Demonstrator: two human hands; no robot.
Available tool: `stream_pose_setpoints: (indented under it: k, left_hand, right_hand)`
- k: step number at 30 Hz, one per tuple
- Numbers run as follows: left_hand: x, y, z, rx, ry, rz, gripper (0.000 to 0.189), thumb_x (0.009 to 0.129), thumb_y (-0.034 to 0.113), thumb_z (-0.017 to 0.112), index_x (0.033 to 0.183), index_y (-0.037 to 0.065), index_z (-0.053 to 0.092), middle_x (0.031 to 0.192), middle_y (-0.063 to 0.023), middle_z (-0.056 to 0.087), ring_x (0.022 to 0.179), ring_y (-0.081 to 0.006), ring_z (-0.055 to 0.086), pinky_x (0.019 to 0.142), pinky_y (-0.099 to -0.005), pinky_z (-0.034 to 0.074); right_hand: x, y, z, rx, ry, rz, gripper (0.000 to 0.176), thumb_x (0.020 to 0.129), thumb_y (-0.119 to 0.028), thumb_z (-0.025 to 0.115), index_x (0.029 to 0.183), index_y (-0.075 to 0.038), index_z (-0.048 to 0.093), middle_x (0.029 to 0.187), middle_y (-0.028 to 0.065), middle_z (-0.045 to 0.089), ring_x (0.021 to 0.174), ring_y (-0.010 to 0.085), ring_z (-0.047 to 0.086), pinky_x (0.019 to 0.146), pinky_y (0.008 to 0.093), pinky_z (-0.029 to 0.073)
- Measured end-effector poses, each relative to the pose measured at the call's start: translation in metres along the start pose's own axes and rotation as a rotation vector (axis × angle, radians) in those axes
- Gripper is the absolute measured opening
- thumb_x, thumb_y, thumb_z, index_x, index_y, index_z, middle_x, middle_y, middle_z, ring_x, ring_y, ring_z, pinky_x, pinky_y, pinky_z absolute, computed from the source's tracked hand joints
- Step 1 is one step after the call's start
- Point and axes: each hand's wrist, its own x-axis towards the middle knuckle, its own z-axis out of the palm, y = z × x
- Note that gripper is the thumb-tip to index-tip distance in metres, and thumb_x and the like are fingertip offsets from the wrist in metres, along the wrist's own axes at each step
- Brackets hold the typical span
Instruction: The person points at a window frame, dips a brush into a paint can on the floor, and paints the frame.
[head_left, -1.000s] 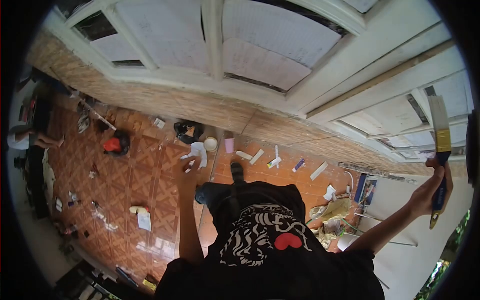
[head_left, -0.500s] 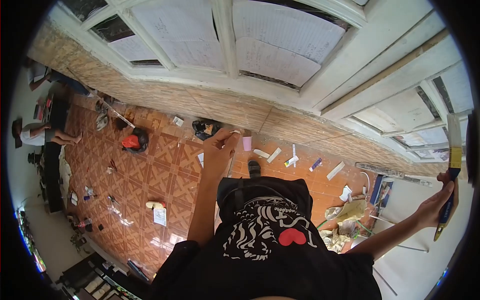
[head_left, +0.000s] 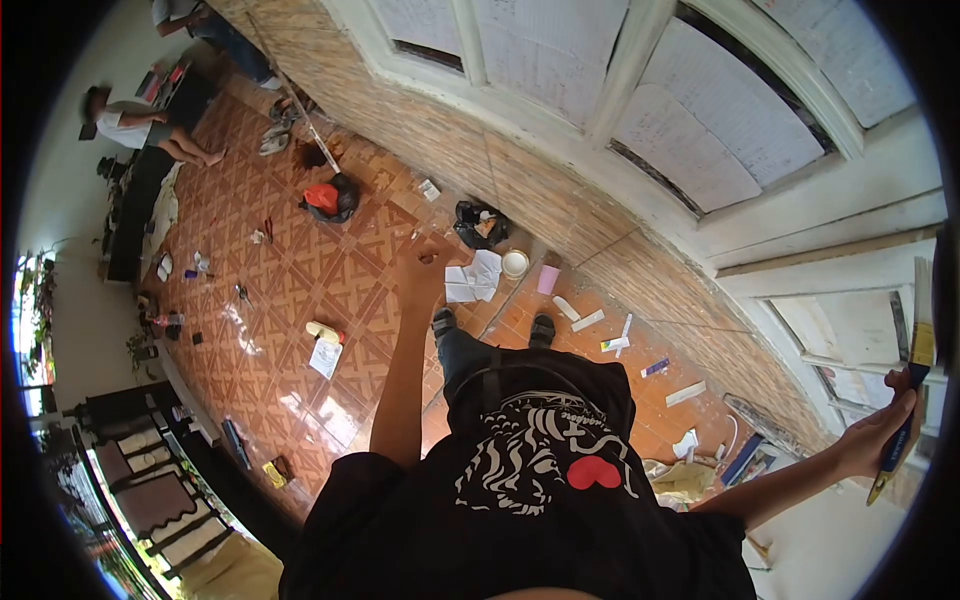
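My right hand grips a paintbrush by its blue handle at the far right. Its pale bristles point up along the white window frame. My left hand is raised in front of me over the tiled floor, with its fingers curled together; a little blur hides whatever is in them. Beyond it in the view, white paper lies on the floor, with a round white tub and a pink cup beside it.
A black plastic bag stands near the stone-clad wall. Several strips and packets lie along the wall's base. Another bag, black and red, sits farther left. One person sits at the upper left; another person stands by the wall.
My view has turned left, so the window has shifted right. My left hand has come away from the wall and lowered over the floor. The right hand still holds the paintbrush.
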Motion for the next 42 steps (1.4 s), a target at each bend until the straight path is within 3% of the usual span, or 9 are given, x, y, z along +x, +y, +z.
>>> stream_pose_setpoints:
  k: [6,8,18,21,24,30,31,36,42]
  left_hand:
    - [-0.009,-0.044,-0.040,0.154,0.164,-0.014,0.023,0.081,0.022,0.067,0.082,-0.001,0.069,0.067,-0.0024,0.061,0.062,-0.0065,0.053,0.051,-0.0218,0.038]
    - [-0.016,-0.034,-0.043,-0.085,0.203,-0.150,0.023,0.081,0.022,0.068,0.083,0.000,0.069,0.067,-0.0025,0.062,0.060,-0.0077,0.055,0.050,-0.0209,0.038]
    - [-0.022,-0.015,-0.022,-0.129,0.037,-0.266,0.019,0.081,0.014,0.066,0.079,-0.004,0.067,0.065,-0.0053,0.064,0.059,-0.0076,0.059,0.050,-0.0200,0.040]
    - [-0.018,-0.023,-0.007,-0.171,-0.103,-0.138,0.017,0.083,0.012,0.063,0.077,-0.003,0.065,0.065,-0.0060,0.063,0.059,-0.0090,0.060,0.052,-0.0215,0.042]
    - [-0.007,-0.026,0.024,-0.228,-0.291,-0.011,0.013,0.087,0.009,0.059,0.083,-0.002,0.065,0.069,-0.0064,0.063,0.060,-0.0117,0.060,0.053,-0.0233,0.046]
    - [-0.021,0.061,0.101,-0.381,-0.595,-0.041,0.014,0.088,0.004,0.055,0.091,-0.006,0.064,0.077,-0.0096,0.064,0.066,-0.0147,0.062,0.056,-0.0242,0.048]
    - [-0.023,0.062,0.122,-0.455,-0.669,0.094,0.012,0.087,0.005,0.057,0.090,-0.005,0.064,0.072,-0.0076,0.063,0.063,-0.0108,0.057,0.054,-0.0212,0.044]
    - [-0.055,0.103,0.185,-0.476,-0.959,-0.043,0.013,0.082,0.002,0.063,0.092,-0.007,0.065,0.078,-0.0118,0.066,0.066,-0.0155,0.064,0.058,-0.0239,0.050]
    - [-0.060,0.083,0.190,-0.420,-1.025,-0.065,0.012,0.079,0.005,0.068,0.085,-0.005,0.067,0.069,-0.0091,0.066,0.054,-0.0116,0.060,0.049,-0.0196,0.045]
  right_hand:
    - [0.008,0.013,0.014,0.065,-0.032,-0.007,0.025,0.091,-0.010,0.051,0.100,0.013,0.057,0.085,0.0180,0.065,0.076,0.0220,0.063,0.074,0.0302,0.050]
    - [0.006,0.016,0.018,0.110,-0.001,-0.007,0.025,0.091,-0.011,0.052,0.100,0.012,0.058,0.086,0.0178,0.066,0.077,0.0218,0.063,0.075,0.0301,0.050]
    - [-0.006,0.015,-0.014,0.042,0.104,0.034,0.022,0.089,-0.006,0.052,0.100,0.014,0.056,0.086,0.0225,0.065,0.073,0.0251,0.064,0.070,0.0307,0.052]
    - [-0.014,0.015,-0.023,0.079,0.116,0.039,0.024,0.089,-0.006,0.053,0.103,0.013,0.054,0.087,0.0237,0.064,0.072,0.0250,0.063,0.069,0.0309,0.052]
    - [-0.024,-0.002,-0.010,0.097,0.140,-0.055,0.021,0.087,-0.005,0.056,0.105,0.006,0.054,0.071,0.0155,0.061,0.065,0.0200,0.058,0.066,0.0299,0.047]
    - [-0.006,-0.045,-0.013,-0.034,0.080,-0.085,0.017,0.083,-0.001,0.059,0.099,0.005,0.057,0.069,0.0166,0.063,0.062,0.0183,0.060,0.062,0.0259,0.046]
    - [-0.003,-0.048,-0.015,-0.042,0.079,-0.094,0.017,0.083,-0.001,0.059,0.099,0.005,0.057,0.069,0.0166,0.063,0.062,0.0183,0.060,0.062,0.0259,0.046]
    - [0.015,-0.060,-0.023,-0.226,-0.133,-0.260,0.017,0.080,0.005,0.059,0.097,0.006,0.058,0.074,0.0189,0.063,0.064,0.0225,0.064,0.060,0.0282,0.051]
    - [0.021,-0.057,-0.014,-0.356,-0.250,-0.260,0.018,0.082,0.006,0.057,0.100,0.008,0.057,0.075,0.0183,0.064,0.067,0.0228,0.063,0.064,0.0285,0.051]
